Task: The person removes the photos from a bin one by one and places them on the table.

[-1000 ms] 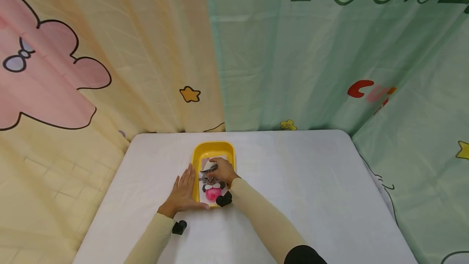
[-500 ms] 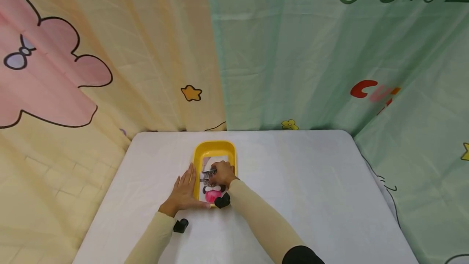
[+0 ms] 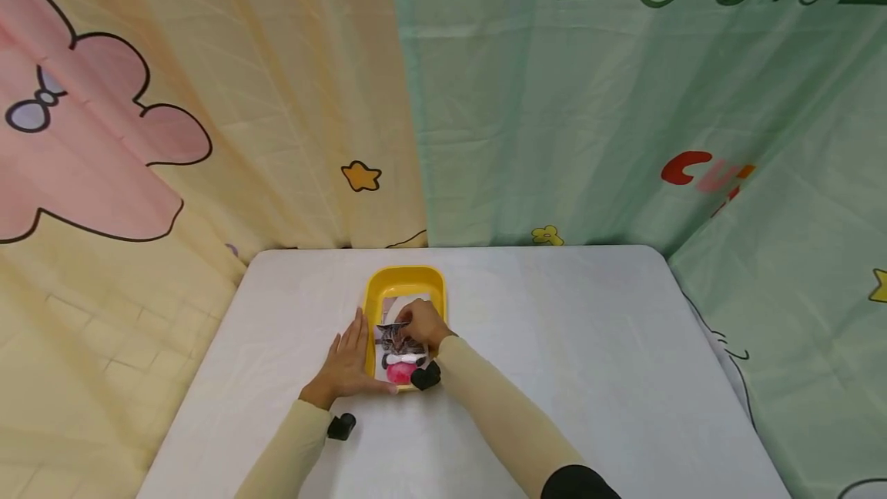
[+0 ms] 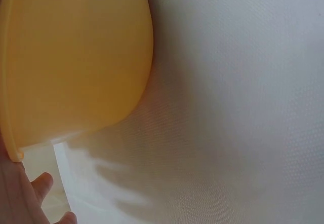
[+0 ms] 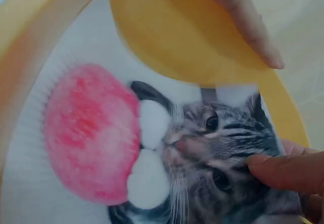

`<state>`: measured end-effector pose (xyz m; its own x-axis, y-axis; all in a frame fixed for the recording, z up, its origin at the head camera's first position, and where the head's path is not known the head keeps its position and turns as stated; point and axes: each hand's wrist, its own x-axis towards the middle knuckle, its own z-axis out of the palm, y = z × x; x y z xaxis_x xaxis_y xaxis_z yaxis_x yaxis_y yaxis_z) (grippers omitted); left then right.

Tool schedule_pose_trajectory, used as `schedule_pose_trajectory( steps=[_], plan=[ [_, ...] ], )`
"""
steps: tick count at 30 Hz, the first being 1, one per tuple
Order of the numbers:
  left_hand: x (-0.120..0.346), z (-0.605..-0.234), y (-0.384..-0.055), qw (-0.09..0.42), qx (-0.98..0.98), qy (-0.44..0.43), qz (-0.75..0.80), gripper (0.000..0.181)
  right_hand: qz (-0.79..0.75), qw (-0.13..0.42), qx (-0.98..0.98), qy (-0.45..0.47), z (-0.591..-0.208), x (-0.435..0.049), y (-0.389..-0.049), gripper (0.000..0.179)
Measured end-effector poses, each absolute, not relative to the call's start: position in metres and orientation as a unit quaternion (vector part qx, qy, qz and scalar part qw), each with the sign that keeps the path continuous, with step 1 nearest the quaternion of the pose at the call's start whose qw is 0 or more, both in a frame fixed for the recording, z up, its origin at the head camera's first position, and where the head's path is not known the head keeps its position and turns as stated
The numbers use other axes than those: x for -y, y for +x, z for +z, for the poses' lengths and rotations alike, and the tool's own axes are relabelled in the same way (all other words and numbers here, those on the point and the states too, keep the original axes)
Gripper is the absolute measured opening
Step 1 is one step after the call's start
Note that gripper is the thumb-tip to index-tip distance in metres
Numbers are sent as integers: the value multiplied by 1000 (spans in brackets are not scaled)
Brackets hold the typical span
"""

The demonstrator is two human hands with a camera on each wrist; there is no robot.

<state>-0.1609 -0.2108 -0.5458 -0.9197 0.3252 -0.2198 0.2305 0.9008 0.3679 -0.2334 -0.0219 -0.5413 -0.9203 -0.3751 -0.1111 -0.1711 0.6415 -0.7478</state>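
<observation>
A picture card point(image 3: 396, 339) showing a tabby cat and a pink ball lies in a yellow tray point(image 3: 405, 276). My right hand point(image 3: 424, 324) pinches the card's far edge, with the thumb point(image 5: 288, 172) on the cat's forehead and fingers behind. That edge stands raised, and a pale pink-and-white printed part point(image 3: 389, 306) shows beyond it. Along the tray's left side rests my left hand point(image 3: 346, 364), fingers spread straight and thumb by the near rim. In the left wrist view its fingers point(image 4: 20, 193) touch the rim beside the tray's outer wall point(image 4: 81, 57).
The tray stands on a white-covered table point(image 3: 554, 345). Cartoon-printed curtains point(image 3: 485, 137) hang behind the table and at both sides. Black wrist cameras point(image 3: 341, 427) sit at both wrists.
My right hand's fingers have gone from reaching across the card to pinching its far edge. The edge has come up toward me, tilting the card. My left hand has stayed on the tray.
</observation>
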Motion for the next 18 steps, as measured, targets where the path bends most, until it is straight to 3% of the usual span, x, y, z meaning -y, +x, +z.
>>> schedule_pose_trajectory(
  steps=[18],
  plan=[
    [209,-546,-162,145,-965,129,176,148,-424,129,-877,-188,-534,1,-236,16]
  ],
)
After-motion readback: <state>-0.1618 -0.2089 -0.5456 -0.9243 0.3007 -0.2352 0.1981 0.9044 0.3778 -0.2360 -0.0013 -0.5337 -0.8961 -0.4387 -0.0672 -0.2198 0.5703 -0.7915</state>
